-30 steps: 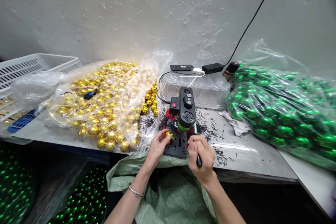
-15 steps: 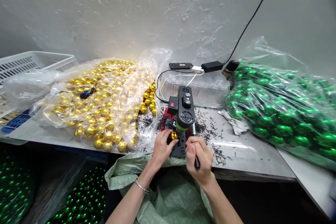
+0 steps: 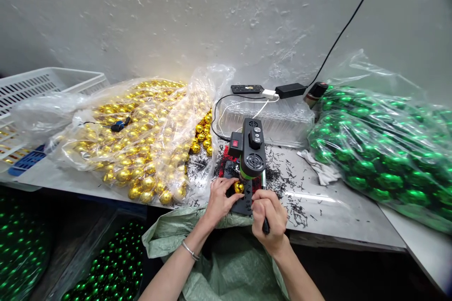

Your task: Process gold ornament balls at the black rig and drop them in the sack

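Between the thumb and fingers of my left hand (image 3: 221, 199) is a shiny gold ball ornament (image 3: 239, 187), held just under the head of a small black bench machine (image 3: 253, 148). My right hand (image 3: 270, 214) is wrapped round the black-tipped lever handle (image 3: 266, 226) at the machine's right side. A red switch sits on the machine's left box, with a cable running from it. The dark base plate (image 3: 242, 206) lies beneath the ball, and the spot where ball and machine meet is partly hidden.
Clear bags of gold balls (image 3: 141, 136) lie left, and a bag of green balls (image 3: 381, 146) lies right. Black scraps (image 3: 278, 174) litter the table. Behind the machine are a clear plastic box (image 3: 282, 120) and a power adapter (image 3: 290, 90). A green sack (image 3: 233, 263) hangs in front.
The gold ball has shifted slightly right, under the machine's head, with my left hand. My right hand keeps its grip on the lever handle. The whole view has moved a little.
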Tool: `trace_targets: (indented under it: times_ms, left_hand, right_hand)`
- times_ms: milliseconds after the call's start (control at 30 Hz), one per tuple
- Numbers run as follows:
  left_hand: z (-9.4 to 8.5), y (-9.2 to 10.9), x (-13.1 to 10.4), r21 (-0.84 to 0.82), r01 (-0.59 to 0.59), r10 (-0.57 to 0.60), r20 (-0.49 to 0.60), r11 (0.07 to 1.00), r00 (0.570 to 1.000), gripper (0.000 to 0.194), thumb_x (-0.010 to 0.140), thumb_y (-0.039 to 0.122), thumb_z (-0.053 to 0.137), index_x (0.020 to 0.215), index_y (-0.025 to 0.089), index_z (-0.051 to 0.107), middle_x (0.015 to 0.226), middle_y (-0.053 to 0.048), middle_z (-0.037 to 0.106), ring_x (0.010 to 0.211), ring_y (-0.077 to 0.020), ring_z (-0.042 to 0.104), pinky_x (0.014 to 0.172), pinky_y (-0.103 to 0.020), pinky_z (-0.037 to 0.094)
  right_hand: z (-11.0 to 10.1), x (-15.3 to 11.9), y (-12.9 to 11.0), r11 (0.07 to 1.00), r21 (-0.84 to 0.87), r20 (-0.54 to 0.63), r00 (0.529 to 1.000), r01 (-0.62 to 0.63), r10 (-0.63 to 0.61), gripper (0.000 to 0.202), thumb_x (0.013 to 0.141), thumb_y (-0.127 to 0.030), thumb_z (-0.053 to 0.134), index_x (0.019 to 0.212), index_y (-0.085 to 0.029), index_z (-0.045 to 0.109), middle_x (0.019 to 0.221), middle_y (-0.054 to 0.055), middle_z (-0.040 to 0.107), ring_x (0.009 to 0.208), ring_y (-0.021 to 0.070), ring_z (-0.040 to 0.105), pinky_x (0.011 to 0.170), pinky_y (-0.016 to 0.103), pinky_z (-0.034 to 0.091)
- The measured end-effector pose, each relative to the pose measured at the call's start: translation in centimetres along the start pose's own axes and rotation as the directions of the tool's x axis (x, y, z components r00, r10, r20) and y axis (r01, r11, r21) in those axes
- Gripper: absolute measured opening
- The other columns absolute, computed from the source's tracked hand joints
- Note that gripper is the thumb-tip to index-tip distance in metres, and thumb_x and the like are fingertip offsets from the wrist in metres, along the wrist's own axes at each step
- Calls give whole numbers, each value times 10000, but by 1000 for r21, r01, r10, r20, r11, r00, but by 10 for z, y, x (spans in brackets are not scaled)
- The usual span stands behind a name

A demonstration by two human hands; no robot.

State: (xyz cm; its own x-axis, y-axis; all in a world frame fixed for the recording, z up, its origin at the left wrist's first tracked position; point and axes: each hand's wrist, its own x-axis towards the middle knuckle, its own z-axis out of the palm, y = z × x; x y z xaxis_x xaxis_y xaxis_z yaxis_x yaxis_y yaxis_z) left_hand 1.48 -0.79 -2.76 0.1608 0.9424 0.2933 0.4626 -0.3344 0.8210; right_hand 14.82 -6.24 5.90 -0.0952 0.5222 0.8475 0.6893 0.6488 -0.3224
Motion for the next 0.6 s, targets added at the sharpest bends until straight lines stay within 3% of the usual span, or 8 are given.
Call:
trace_targets:
  times_ms: [133,600]
  left_hand:
    - [2,-2,-1,-2,-12,12,-16,1000,1000,361,776,318,760,1126,242,710,1010,-75,696,1004,-249,593,919,-421,468]
    - [3,-5,-2,17,-12,12,-13,1000,1000,385,765,316,769,1135,229,703,995,-84,703,1003,-260,594,922,-443,468]
  right_hand:
    - [6,-6,7,997,-32,-21,997,68,-69,186,856,-51,414,782,-198,502,733,35,555,658,152,546,581,281,470]
    - [24,-27,17,997,-39,-121,990,67,-71,205,885,-74,373,769,-203,483,727,11,521,666,145,535,681,348,507]
